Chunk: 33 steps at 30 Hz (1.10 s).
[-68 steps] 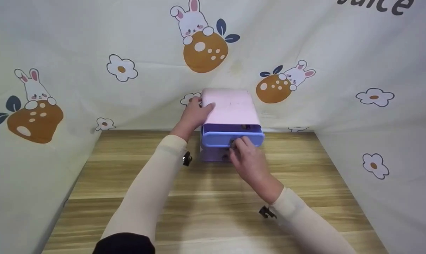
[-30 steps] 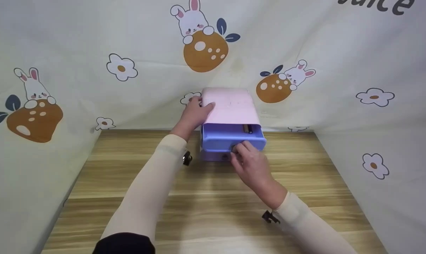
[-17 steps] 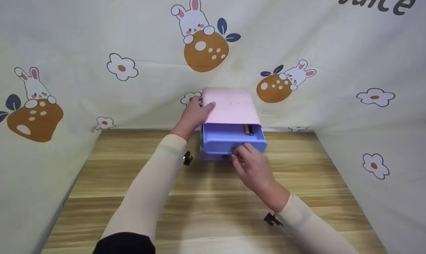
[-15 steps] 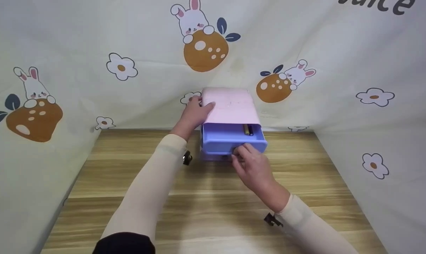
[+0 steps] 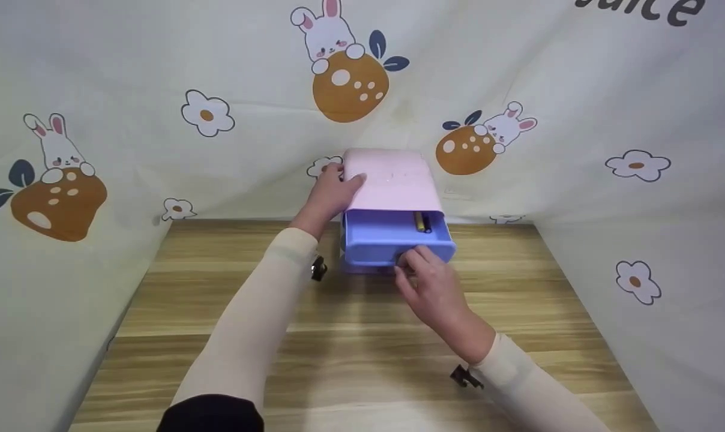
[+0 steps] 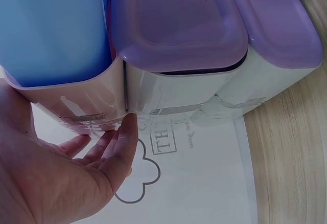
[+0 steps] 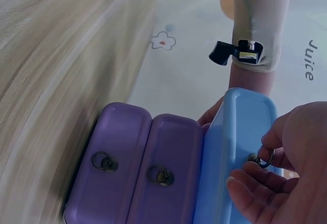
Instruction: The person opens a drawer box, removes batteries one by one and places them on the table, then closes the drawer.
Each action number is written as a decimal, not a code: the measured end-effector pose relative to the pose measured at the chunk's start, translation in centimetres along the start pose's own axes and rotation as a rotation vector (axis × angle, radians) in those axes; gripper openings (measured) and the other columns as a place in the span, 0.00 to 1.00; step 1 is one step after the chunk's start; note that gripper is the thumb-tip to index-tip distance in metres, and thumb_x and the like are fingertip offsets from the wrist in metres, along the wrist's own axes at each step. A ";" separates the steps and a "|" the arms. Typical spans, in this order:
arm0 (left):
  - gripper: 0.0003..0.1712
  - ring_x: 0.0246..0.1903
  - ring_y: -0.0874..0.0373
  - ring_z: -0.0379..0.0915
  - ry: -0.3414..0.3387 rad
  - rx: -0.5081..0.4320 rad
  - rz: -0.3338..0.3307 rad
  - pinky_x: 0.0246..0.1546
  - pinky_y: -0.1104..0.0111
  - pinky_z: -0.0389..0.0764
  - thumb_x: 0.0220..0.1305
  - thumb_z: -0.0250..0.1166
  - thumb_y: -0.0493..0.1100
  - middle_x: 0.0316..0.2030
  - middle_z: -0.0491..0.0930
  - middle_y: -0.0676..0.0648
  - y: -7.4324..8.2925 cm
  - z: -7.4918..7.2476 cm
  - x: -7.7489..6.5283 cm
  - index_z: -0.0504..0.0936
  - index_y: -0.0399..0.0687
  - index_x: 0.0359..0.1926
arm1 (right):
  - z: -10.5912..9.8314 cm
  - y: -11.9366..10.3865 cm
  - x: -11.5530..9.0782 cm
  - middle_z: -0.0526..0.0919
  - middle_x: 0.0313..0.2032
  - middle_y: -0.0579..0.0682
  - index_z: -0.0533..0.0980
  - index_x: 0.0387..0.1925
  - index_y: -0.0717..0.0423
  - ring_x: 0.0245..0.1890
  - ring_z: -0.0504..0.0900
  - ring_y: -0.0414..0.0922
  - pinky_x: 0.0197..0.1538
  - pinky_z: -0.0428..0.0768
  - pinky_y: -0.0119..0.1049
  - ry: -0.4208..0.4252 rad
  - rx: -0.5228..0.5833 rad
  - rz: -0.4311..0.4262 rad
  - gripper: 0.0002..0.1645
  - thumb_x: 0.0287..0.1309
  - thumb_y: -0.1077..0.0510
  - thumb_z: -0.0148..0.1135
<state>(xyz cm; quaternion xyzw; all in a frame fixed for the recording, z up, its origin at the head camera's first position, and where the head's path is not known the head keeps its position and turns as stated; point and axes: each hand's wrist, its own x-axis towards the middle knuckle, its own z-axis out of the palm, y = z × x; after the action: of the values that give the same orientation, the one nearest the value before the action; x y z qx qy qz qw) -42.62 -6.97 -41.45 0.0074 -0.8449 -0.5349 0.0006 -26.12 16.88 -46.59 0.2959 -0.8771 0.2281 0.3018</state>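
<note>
A small drawer unit with a pink top casing (image 5: 392, 180) stands at the back of the table. Its top blue drawer (image 5: 371, 252) is pulled partway out. Inside lie a slim yellow stick (image 5: 419, 221) and a dark one (image 5: 427, 224), their far ends hidden under the casing. With thumb on top and fingers down the side, my left hand (image 5: 332, 192) holds the casing's left edge. My right hand (image 5: 431, 279) pinches the metal ring pull (image 7: 265, 157) on the blue front. Below are two purple drawers (image 7: 171, 193), (image 7: 110, 132) pushed in, each with a ring pull.
A wooden tabletop (image 5: 362, 360) extends in front of the unit. Cloth printed with rabbits and flowers (image 5: 266, 162) hangs behind and at both sides. Black clips (image 5: 466, 377) sit at both wrists.
The blue drawer has slid out toward me, drawn by my right hand on its ring, uncovering the two sticks. My left hand has stayed on the casing.
</note>
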 end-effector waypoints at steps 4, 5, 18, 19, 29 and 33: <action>0.48 0.78 0.42 0.65 -0.003 -0.005 -0.004 0.77 0.51 0.68 0.79 0.63 0.66 0.80 0.67 0.37 0.2 -0.1 -0.1 0.62 0.42 0.83 | -0.2 -0.1 0.0 0.80 0.36 0.47 0.81 0.38 0.54 0.32 0.81 0.46 0.34 0.83 0.42 0.000 0.006 0.000 0.07 0.66 0.63 0.75; 0.48 0.78 0.42 0.64 -0.001 -0.005 -0.004 0.77 0.50 0.68 0.79 0.63 0.66 0.80 0.67 0.36 0.2 -0.1 -0.1 0.62 0.42 0.83 | -0.2 -0.2 -0.1 0.80 0.36 0.47 0.81 0.38 0.54 0.32 0.81 0.46 0.34 0.83 0.41 -0.001 0.007 0.000 0.08 0.66 0.63 0.75; 0.47 0.78 0.41 0.65 0.006 0.005 -0.005 0.77 0.51 0.68 0.79 0.63 0.65 0.79 0.68 0.36 0.2 -0.1 -0.1 0.62 0.41 0.83 | -0.6 -0.6 -0.4 0.81 0.37 0.47 0.81 0.38 0.54 0.31 0.79 0.45 0.32 0.82 0.40 -0.028 0.007 0.009 0.08 0.66 0.63 0.76; 0.47 0.78 0.41 0.65 0.003 0.003 -0.007 0.77 0.51 0.68 0.79 0.63 0.65 0.79 0.68 0.36 0.2 -0.1 -0.2 0.62 0.41 0.83 | -0.7 -0.7 -0.5 0.81 0.37 0.47 0.81 0.38 0.54 0.31 0.79 0.45 0.32 0.82 0.40 -0.028 0.009 0.011 0.08 0.65 0.63 0.76; 0.47 0.77 0.44 0.67 -0.006 -0.003 0.010 0.76 0.53 0.71 0.79 0.62 0.65 0.79 0.69 0.37 0.1 -0.1 -0.2 0.62 0.41 0.83 | -1.1 -0.9 -0.8 0.80 0.36 0.47 0.80 0.38 0.54 0.32 0.80 0.45 0.34 0.83 0.41 -0.038 0.011 0.010 0.08 0.67 0.62 0.75; 0.47 0.76 0.44 0.68 -0.006 -0.011 0.011 0.75 0.54 0.71 0.79 0.62 0.65 0.78 0.70 0.38 0.1 -0.1 -0.3 0.62 0.41 0.83 | -1.2 -0.9 -1.0 0.79 0.36 0.47 0.80 0.38 0.54 0.33 0.79 0.44 0.35 0.83 0.40 -0.038 0.019 0.007 0.09 0.67 0.62 0.75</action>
<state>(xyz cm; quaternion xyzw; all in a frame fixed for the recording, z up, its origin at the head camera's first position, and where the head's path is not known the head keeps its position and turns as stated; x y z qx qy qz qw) -42.37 -7.00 -41.33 0.0011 -0.8419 -0.5396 0.0012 -24.44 17.30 -46.21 0.3001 -0.8815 0.2320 0.2814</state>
